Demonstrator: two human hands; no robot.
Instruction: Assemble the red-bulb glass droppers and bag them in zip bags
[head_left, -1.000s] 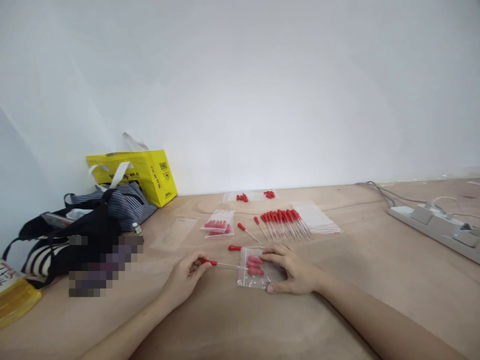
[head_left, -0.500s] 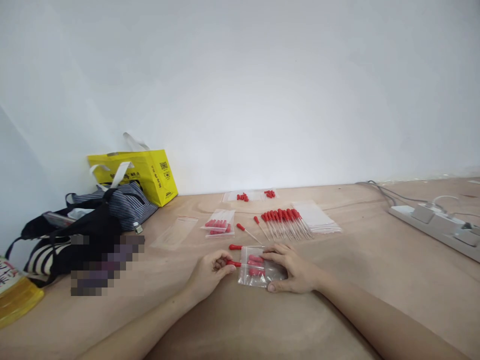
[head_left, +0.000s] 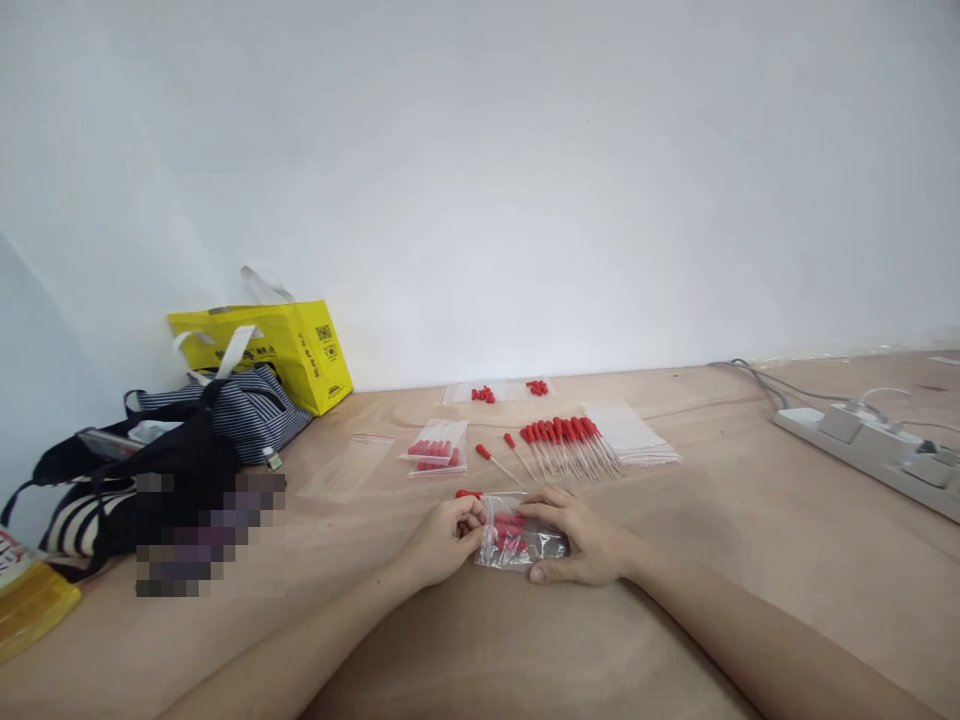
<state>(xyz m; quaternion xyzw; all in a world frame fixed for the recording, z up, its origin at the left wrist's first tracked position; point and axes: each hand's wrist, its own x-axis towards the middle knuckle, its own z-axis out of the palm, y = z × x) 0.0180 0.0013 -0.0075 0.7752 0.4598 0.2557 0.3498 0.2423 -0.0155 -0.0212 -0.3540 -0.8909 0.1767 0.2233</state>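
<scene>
A clear zip bag (head_left: 541, 545) lies in front of me with several red dropper bulbs showing inside. My left hand (head_left: 448, 538) is closed at the bag's left end, fingers pinched round a dropper whose grip end they hide. My right hand (head_left: 589, 535) lies over the bag's right part, fingers and thumb apart, holding it down on the table. Just behind the bag a loose red-bulbed dropper (head_left: 468, 494) rests, partly covered. Beyond it are two separate droppers (head_left: 483, 452) and a fanned row of droppers (head_left: 562, 432).
Filled bags (head_left: 435, 455) and a flat clear bag (head_left: 351, 465) lie to the left. A stack of white bags (head_left: 634, 435) sits behind right. More red bulbs (head_left: 484, 395) are near the wall. A yellow bag (head_left: 326, 360), dark bags and a power strip (head_left: 862, 450) flank the table.
My left hand has moved right, up against the bag's end, and the red bulb that stuck out between its fingers and the bag is covered now. My right hand stays on the bag.
</scene>
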